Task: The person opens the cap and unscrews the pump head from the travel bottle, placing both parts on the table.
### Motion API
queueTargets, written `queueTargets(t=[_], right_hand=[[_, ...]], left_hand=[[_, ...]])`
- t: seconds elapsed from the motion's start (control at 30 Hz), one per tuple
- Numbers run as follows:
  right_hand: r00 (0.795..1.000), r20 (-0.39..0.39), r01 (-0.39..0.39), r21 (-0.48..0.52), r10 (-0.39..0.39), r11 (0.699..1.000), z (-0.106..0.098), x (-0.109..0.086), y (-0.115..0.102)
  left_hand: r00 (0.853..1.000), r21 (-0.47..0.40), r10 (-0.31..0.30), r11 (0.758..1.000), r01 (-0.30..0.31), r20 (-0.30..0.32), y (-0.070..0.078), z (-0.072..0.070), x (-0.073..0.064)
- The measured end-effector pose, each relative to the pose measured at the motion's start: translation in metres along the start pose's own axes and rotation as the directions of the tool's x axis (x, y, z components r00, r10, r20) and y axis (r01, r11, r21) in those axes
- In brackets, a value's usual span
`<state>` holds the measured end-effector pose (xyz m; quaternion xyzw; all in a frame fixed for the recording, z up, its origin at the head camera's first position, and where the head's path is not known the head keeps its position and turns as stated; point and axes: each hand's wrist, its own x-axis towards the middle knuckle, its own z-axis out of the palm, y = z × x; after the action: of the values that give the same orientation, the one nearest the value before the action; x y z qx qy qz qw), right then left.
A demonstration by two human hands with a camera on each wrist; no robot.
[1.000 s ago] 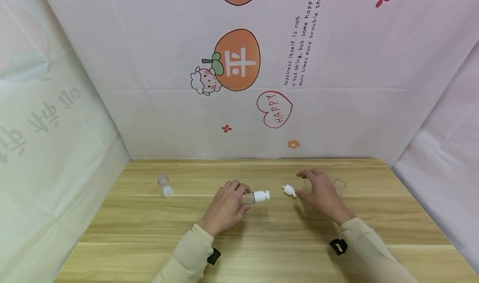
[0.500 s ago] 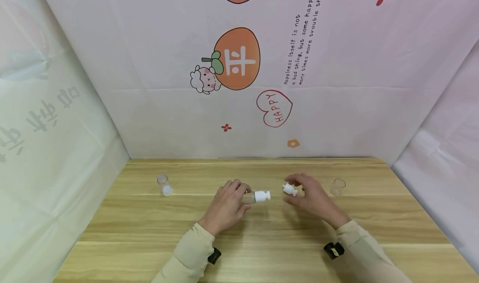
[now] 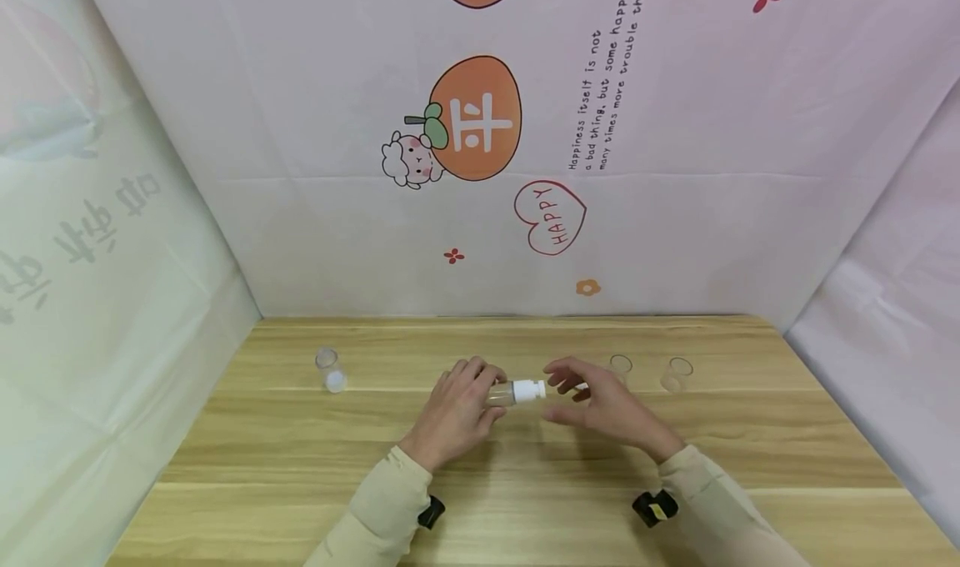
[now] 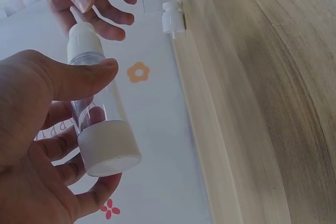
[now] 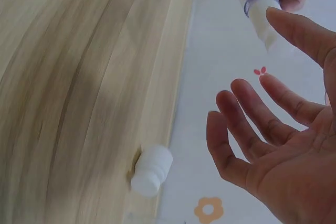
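Observation:
My left hand (image 3: 453, 413) grips a clear bottle (image 4: 107, 98) with a white base and a white pump head (image 3: 528, 390). The bottle lies sideways in the head view, its pump end toward the right. My right hand (image 3: 603, 404) is just beyond that end, fingers spread and loosely bent, holding nothing. In the right wrist view, its thumb (image 5: 302, 30) overlaps the bottle's white top. A second, loose white pump head (image 5: 152, 169) lies on the wooden table; the right hand mostly hides it in the head view.
Two clear cups (image 3: 677, 375) stand to the right, one partly behind my right hand. Over on the left is a clear container (image 3: 328, 363) with a white piece at its bottom. A printed cloth (image 3: 337, 242) rises along the table's (image 3: 517, 500) back edge.
My right hand has moved left, passing over the loose pump head to the pump end of the bottle. The left hand keeps its grip, with the bottle shifted very slightly right.

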<state>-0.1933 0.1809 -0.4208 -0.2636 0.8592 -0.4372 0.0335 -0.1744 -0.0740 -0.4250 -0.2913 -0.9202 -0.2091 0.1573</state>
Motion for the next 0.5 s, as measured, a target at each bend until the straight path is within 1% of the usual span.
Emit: queueTargets(t=[0.1, 0.2, 0.5], right_hand=[[0.999, 0.032, -0.016, 0.045, 0.015, 0.999, 0.0031, 0.0014, -0.0022], [0.999, 0.047, -0.027, 0.074, 0.024, 0.997, 0.0055, 0.0026, -0.0042], [0.999, 0.039, -0.016, 0.103, 0.012, 0.995, 0.0095, 0.0049, -0.0105]], left_hand=[[1.0, -0.002, 0.008, 1.0, -0.008, -0.007, 0.0011, -0.0002, 0.0007], [1.0, -0.006, 0.012, 1.0, -0.012, -0.01, 0.0026, -0.001, 0.0011], [0.999, -0.001, 0.037, 0.999, -0.037, -0.027, 0.004, -0.002, 0.0024]])
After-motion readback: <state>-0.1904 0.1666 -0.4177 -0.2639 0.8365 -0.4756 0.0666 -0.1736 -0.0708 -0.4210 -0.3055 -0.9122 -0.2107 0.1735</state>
